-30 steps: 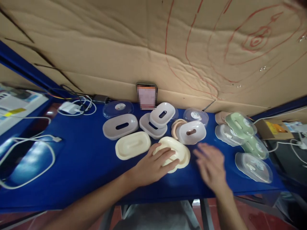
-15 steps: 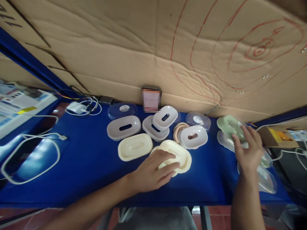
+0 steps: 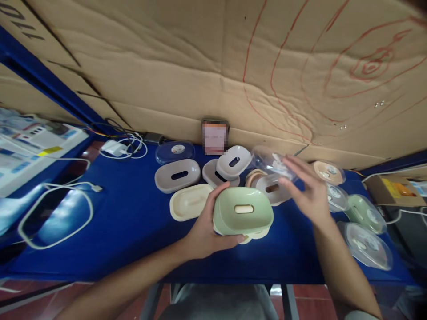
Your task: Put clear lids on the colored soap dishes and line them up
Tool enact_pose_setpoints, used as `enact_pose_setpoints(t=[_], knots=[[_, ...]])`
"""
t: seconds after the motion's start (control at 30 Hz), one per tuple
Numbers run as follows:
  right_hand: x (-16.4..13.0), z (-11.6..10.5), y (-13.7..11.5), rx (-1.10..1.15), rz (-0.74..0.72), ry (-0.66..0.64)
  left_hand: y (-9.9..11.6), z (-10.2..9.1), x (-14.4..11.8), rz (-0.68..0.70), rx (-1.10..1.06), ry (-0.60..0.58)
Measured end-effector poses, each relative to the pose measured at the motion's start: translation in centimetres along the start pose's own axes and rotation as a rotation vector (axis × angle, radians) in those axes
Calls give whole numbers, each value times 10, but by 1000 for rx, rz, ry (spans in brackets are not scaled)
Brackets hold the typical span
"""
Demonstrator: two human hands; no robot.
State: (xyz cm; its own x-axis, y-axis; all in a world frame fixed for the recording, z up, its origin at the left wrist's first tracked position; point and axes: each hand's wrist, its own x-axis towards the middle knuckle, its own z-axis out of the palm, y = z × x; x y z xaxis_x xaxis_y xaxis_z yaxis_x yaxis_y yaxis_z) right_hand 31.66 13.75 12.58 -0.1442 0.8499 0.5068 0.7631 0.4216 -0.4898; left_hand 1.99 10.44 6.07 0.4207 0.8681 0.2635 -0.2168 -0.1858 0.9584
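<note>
My left hand grips a pale green soap dish with a slot in its top. The green dish sits on a cream dish on the blue table. Its thumb is on the green dish's left edge and its fingers curl under the front. My right hand hovers just to the right, above a grey slotted lid. It pinches a blurred clear plastic lid between thumb and fingers.
Grey slotted lids, a cream dish and a clear lid lie left of centre. Lidded green, tan and clear dishes crowd the right end. A phone leans on the cardboard wall. Cables lie at left.
My right hand brought the green dish from the right pile onto the cream dish, and now holds a clear lid. My left hand shifted to grip the green dish.
</note>
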Motion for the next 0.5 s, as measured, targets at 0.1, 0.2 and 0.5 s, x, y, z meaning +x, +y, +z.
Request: enact_pose_setpoints(t=[0.1, 0.2, 0.5], knots=[[18, -2, 46, -199, 29, -23, -1, 1, -1, -26, -5, 21], [23, 0, 73, -295, 18, -187, -2, 0, 1, -38, -1, 33], [17, -8, -45, -75, -236, -550, -3, -10, 6, -11, 46, 84]])
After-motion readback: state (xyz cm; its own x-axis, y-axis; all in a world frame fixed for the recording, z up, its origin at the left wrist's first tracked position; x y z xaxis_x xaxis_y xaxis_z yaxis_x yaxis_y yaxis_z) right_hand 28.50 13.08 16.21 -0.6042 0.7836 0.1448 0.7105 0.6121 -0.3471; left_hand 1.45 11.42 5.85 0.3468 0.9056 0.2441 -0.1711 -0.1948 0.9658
